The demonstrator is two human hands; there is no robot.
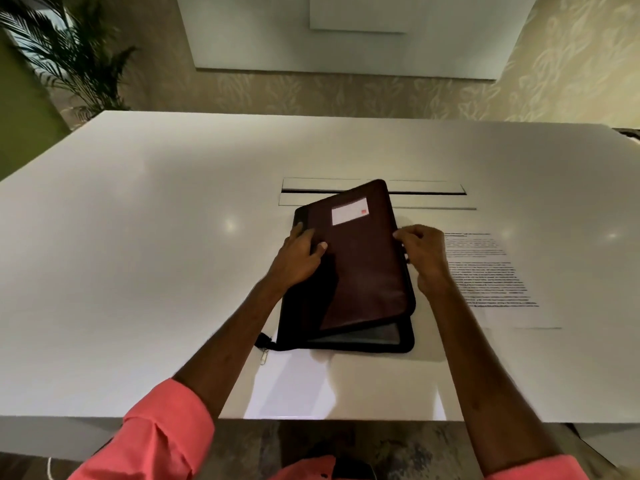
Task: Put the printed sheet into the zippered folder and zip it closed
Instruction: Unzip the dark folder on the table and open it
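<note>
A dark brown zippered folder point(363, 268) with a white label lies in the middle of the white table, its top cover raised along the near and right edges so a grey inside shows. My left hand point(299, 258) rests on the cover's left side, thumb on top. At the cover's right edge my right hand point(424, 256) pinches the cover and holds it lifted. The printed sheet point(491, 278) lies flat on the table just right of the folder, partly behind my right wrist. A zipper pull point(264, 355) hangs off the folder's near left corner.
The white table point(138, 271) has a long cable slot point(426, 194) set in it behind the folder. Its near edge runs just in front of me. A potted palm point(79, 57) stands beyond the far left corner.
</note>
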